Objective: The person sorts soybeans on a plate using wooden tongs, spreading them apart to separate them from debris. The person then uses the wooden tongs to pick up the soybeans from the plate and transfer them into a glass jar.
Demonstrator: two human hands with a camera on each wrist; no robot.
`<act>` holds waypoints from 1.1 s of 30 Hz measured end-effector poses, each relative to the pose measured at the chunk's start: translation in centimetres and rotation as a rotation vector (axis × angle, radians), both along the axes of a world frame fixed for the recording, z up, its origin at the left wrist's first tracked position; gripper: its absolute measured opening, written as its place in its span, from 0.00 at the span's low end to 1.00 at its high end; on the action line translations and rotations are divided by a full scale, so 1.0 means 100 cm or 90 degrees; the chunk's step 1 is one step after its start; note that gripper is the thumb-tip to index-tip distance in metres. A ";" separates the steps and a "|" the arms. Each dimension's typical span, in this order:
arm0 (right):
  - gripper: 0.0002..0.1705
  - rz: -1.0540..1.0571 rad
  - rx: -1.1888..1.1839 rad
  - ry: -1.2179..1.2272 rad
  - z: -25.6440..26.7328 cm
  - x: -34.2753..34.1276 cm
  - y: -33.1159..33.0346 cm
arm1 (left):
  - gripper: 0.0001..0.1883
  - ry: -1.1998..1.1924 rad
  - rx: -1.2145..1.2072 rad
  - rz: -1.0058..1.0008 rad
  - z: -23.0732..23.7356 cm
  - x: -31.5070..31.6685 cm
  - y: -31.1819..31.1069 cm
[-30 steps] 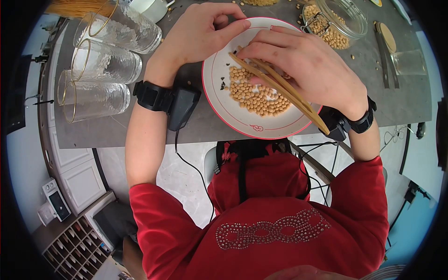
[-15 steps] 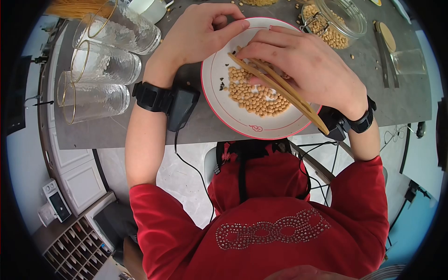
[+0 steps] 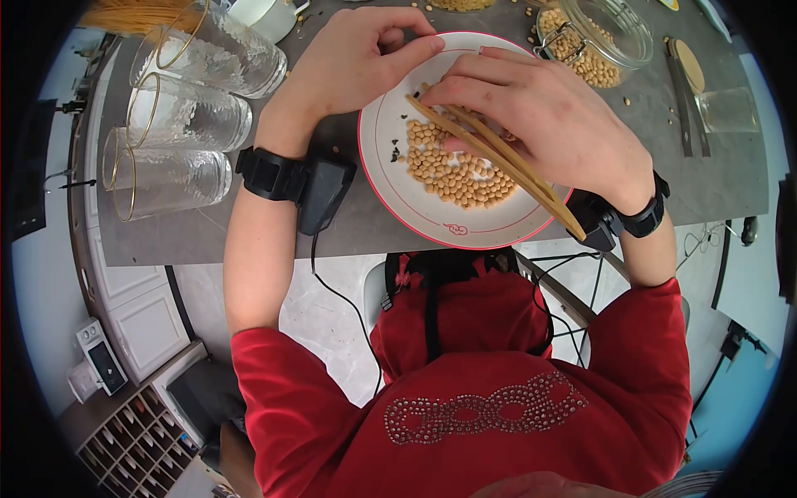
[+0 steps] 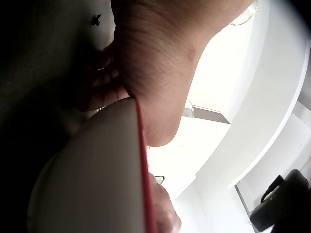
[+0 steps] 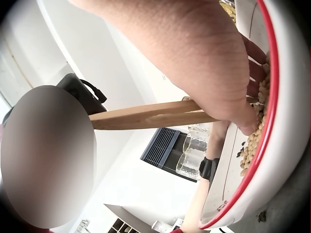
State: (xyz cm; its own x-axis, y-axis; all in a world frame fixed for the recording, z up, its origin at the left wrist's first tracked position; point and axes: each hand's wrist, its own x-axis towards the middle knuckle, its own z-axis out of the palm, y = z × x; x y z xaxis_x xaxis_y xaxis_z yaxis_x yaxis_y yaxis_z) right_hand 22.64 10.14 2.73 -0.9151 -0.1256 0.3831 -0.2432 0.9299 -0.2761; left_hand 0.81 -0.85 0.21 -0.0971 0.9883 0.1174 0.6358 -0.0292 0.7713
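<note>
A shallow white bowl [image 3: 415, 209] with a red rim stands at the table's front edge. Soybeans [image 3: 465, 181] lie in it, with a few small dark bits [image 3: 395, 153] to their left. My left hand [image 3: 353, 66] holds the bowl's far left rim, thumb on top and the other fingers curled outside, as the left wrist view shows. Over the bowl, my right hand [image 3: 552, 120] grips wooden tongs [image 3: 519, 173], which slant across the beans towards my body. Its fingertips reach down among the soybeans [image 5: 252, 150] in the right wrist view; the palm hides part of the tongs.
Several gold-rimmed glasses [image 3: 187, 112] lie at the left, near a white cup [image 3: 266, 18] and spaghetti [image 3: 137, 12]. An open clip-top jar [image 3: 594, 62] of soybeans lies behind the bowl. Dark tongs [image 3: 685, 108] and a small glass [image 3: 729, 112] are at the right.
</note>
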 end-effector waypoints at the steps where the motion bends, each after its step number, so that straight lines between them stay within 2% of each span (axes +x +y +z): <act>1: 0.16 -0.003 0.000 -0.005 -0.001 0.000 0.000 | 0.10 0.012 0.004 0.004 0.000 0.000 -0.001; 26: 0.17 -0.008 0.001 -0.025 0.004 0.000 -0.004 | 0.11 -0.017 0.000 -0.003 0.001 0.000 -0.003; 28: 0.21 -0.023 0.013 -0.077 0.006 0.002 -0.005 | 0.11 0.031 -0.013 0.015 0.005 0.003 -0.004; 32: 0.21 -0.023 0.012 -0.088 0.008 0.003 -0.007 | 0.10 0.054 -0.014 0.003 0.014 0.007 -0.005; 33: 0.22 -0.022 0.014 -0.083 0.007 0.003 -0.006 | 0.10 0.067 -0.029 0.041 0.026 0.014 -0.005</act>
